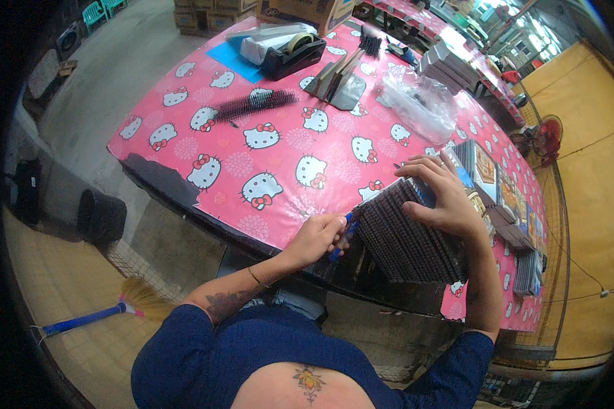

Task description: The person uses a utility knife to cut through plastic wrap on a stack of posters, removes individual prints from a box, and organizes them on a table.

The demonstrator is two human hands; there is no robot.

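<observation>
A block of wire-bound books [416, 235] stands at the near edge of the table, with its rows of dark wire binding facing me. My left hand [318, 238] is closed around a blue-handled tool [348, 235] at the left side of the block. The tool looks like small pliers, though its tip is hard to make out. My right hand [443, 194] lies over the top right of the block, fingers stretched out and thumb apart.
Pink cloth [252, 211] covers the table. Dark binding wires [256, 104], a black tape dispenser [293, 58], an upright holder [338, 85] and a clear plastic bag [419, 105] lie farther back. Booklet stacks [512, 194] line the right. A broom [95, 317] lies lower left.
</observation>
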